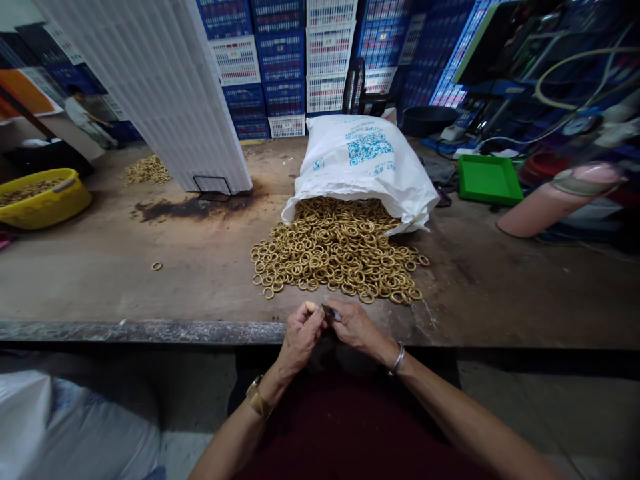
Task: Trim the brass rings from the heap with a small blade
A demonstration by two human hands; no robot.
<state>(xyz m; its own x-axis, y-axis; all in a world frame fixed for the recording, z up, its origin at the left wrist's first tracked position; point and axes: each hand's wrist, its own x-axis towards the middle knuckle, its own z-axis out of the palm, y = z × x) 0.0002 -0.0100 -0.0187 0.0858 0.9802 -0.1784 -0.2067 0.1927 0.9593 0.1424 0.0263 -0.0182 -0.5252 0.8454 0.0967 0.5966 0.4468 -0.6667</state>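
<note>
Just in front of the bench edge, my two hands meet. My left hand (301,331) pinches what looks like a gold-coloured ring, mostly hidden by the fingertips. Closed around a small dark-tipped hand tool (331,313) is my right hand (359,328); the tool's tip touches or nearly touches the left fingertips, and its exact kind is hidden. Beyond the hands lies a heap of gold-coloured rings (340,250), spilling from the open mouth of a white sack (330,157) with blue print. One loose ring (157,266) rests apart on the left.
The wooden bench (210,280) carries a yellow basin (47,207) of small pieces, a tall white corrugated panel (165,87), a green tray (489,179) and a pink bottle (555,201). Stacked crates (280,60) stand behind. Another person (87,117) is far left.
</note>
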